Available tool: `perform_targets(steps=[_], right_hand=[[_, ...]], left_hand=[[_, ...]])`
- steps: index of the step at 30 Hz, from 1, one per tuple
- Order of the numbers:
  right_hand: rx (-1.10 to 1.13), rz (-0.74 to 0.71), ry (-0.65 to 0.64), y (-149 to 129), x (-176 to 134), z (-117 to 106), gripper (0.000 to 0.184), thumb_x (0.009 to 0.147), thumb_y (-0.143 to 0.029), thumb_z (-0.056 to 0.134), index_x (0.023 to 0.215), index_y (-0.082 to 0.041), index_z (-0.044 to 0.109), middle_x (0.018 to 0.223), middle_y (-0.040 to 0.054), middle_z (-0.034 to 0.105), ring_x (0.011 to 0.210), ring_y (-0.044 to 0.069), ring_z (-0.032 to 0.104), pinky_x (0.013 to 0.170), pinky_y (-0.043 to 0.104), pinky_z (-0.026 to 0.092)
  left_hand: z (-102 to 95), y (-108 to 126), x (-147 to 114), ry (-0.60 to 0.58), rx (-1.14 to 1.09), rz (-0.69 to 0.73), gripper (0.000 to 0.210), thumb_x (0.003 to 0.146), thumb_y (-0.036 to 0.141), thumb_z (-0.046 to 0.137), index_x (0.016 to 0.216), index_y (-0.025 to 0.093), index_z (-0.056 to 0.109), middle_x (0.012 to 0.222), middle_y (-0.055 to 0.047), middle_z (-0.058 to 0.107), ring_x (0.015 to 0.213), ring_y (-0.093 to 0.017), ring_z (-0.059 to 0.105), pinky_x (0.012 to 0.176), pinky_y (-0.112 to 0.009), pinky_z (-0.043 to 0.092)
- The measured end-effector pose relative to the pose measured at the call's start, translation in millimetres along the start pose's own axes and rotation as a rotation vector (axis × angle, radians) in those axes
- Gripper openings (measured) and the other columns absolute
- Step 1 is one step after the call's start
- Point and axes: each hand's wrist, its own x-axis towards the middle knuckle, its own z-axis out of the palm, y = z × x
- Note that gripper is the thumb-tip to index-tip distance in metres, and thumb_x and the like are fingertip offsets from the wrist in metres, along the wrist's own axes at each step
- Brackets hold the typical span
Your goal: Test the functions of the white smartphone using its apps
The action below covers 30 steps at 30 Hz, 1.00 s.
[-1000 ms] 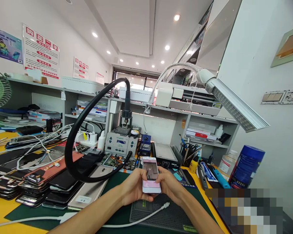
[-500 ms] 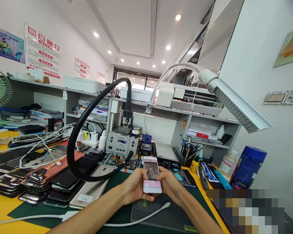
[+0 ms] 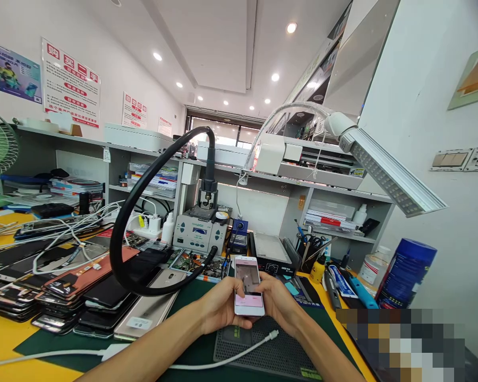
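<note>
A white smartphone (image 3: 249, 278) is held upright between both hands above the bench, its screen lit with a greyish picture and a pink band below. My left hand (image 3: 222, 303) wraps the phone's left side, its thumb over the lower part of the screen. On the other side, my right hand (image 3: 278, 300) grips the right edge with the thumb at the screen. Fingers behind the phone are mostly hidden. Beneath lie a dark textured pad (image 3: 263, 347) and a white charging cable (image 3: 223, 364) whose plug end rests on the pad.
At left, stacked phones and phone parts (image 3: 67, 286) sit under tangled white cables. A hot-air station (image 3: 199, 233) with a thick black hose (image 3: 117, 228) stands behind. To the right are a tool holder (image 3: 310, 246), a yellow bottle (image 3: 317, 269) and a blue can (image 3: 406, 273). A lamp (image 3: 396, 172) hangs overhead.
My left thumb has shifted slightly right and down across the phone's screen. The phone and my right hand stay nearly in place.
</note>
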Motion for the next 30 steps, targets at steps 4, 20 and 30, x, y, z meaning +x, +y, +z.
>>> perform_targets(steps=[4,20,30], right_hand=[[0.009,-0.008,0.0,1.3,1.5,-1.4,0.048,0.061,-0.016,0.054,0.109,-0.018,0.06,0.091,0.0063,0.067,0.075,0.021,0.061,0.057,0.03,0.051],[0.024,0.017,0.018,1.5,1.5,-0.7,0.029,0.077,-0.025,0.054,0.106,-0.018,0.056,0.085,0.0063,0.066,0.075,0.022,0.063,0.06,0.032,0.051],[0.049,0.015,0.004,7.2,4.7,-4.8,0.029,0.084,-0.038,0.054,0.106,-0.019,0.054,0.087,0.0059,0.068,0.077,0.023,0.065,0.062,0.033,0.052]], left_hand=[[-0.1,0.0,0.5,0.014,0.012,0.005,0.043,0.058,0.017,0.051,0.098,0.008,0.06,0.083,-0.013,0.066,0.07,-0.021,0.065,0.055,-0.027,0.054],[-3.7,1.3,0.0,-0.066,-0.052,0.006,0.045,0.069,0.034,0.051,0.104,0.007,0.062,0.088,-0.014,0.066,0.072,-0.024,0.065,0.057,-0.031,0.054],[5.7,6.4,-3.9,-0.029,-0.045,0.0,0.047,0.081,0.049,0.048,0.108,0.012,0.06,0.084,-0.012,0.066,0.068,-0.025,0.066,0.05,-0.031,0.053]])
